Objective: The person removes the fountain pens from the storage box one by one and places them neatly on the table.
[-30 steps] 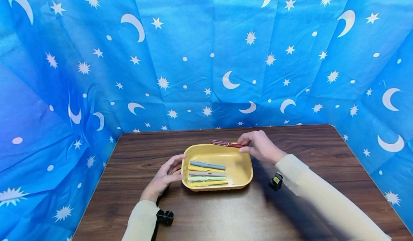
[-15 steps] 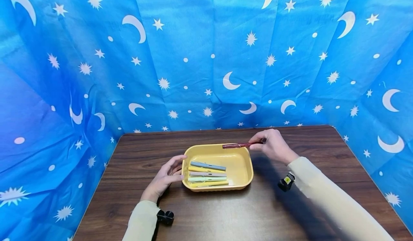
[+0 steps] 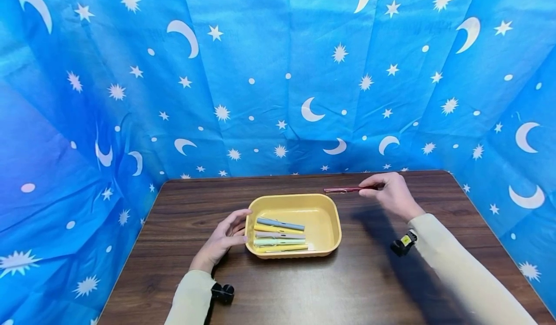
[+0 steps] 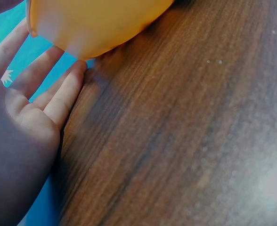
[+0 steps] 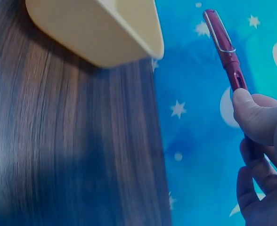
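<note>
My right hand pinches a dark red capped pen between thumb and fingers, its wire-clip end pointing left in the head view. The pen is in the air behind and right of a yellow plastic tray. Inside the tray, on its left side, several capped pens lie roughly parallel: a grey-blue pen, yellow ones, a greyish pink pen and a pale green pen. My left hand touches the tray's left end with extended fingers; in the left wrist view, fingertips meet the tray's outer wall.
The tray stands on a dark wood-grain table. Blue cloth with white moons and stars hangs behind the table and on both sides. A small black wrist camera sits at the left sleeve, another at the right.
My right hand has carried the red pen right and slightly away, from over the tray's back rim to beyond its back right corner. The left hand, tray and other pens stay put.
</note>
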{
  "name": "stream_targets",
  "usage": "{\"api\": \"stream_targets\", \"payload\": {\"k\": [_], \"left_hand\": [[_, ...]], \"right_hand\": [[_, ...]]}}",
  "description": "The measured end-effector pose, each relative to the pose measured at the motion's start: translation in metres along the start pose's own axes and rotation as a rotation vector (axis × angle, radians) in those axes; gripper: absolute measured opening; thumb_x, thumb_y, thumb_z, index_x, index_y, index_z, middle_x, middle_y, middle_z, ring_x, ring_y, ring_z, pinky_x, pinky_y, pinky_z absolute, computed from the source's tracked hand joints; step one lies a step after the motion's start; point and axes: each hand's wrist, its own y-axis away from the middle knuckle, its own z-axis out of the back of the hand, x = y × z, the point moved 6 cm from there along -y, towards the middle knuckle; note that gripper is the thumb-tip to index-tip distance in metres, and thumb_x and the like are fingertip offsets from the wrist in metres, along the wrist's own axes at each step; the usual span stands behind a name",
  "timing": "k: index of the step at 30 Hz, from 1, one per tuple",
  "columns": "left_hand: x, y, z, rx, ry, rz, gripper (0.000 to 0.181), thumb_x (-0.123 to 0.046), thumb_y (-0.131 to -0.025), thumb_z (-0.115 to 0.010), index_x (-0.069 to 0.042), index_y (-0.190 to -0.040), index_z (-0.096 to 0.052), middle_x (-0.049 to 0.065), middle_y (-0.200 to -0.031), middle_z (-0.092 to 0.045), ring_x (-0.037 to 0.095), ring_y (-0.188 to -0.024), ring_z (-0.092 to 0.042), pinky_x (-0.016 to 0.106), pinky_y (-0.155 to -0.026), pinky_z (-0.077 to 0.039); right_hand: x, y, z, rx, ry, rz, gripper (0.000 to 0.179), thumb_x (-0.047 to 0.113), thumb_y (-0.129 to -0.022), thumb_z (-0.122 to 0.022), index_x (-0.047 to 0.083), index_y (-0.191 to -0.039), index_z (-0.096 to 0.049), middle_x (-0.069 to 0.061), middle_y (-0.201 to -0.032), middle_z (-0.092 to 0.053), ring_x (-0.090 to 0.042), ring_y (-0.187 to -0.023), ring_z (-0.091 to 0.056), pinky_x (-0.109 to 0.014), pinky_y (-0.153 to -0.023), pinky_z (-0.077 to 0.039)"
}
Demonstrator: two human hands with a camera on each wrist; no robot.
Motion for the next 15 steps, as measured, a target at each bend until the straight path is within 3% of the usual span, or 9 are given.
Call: {"api": "stream_targets", "payload": {"k": [7, 15], "left_hand": [[0.001, 0.001, 0.000, 0.004, -0.003, 0.005, 0.068, 0.002, -0.088, -0.068, -0.011, -0.149, -0.043, 0.017, -0.158, -0.037, 0.037, -0.148, -0.030, 0.020, -0.112, -0.041], [0.000, 0.001, 0.000, 0.003, -0.005, 0.010, 0.067, 0.002, -0.088, -0.068, -0.011, -0.149, -0.043, 0.016, -0.158, -0.037, 0.036, -0.148, -0.031, 0.022, -0.113, -0.040]], "right_hand": [[-0.030, 0.004, 0.008, -0.015, -0.011, -0.061, 0.012, 0.015, -0.088, -0.078, 0.017, -0.099, -0.080, -0.005, -0.097, -0.076, -0.023, -0.080, -0.062, -0.024, -0.059, -0.053], [-0.065, 0.006, -0.004, 0.010, -0.006, -0.136, 0.013, 0.012, -0.087, -0.079, 0.011, -0.100, -0.078, -0.006, -0.095, -0.076, -0.021, -0.082, -0.064, -0.022, -0.065, -0.053]]}}
